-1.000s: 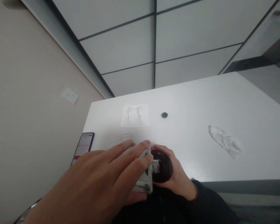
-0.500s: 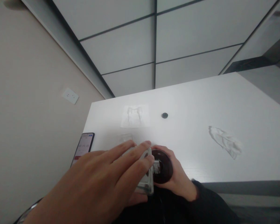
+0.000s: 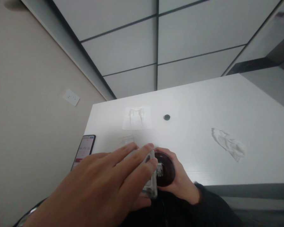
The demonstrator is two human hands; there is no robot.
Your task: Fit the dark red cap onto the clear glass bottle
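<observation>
Left hand, fingers curled over a square glass bottle held tilted, threaded neck meeting a dark disc cupped in the half-closed right hand (a phone lies on the table).

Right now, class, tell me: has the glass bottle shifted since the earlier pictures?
Yes, slightly: the glass bottle has shifted right in view, toward the dark round cap, judged against the small black dot on the table, which stays put.
</observation>
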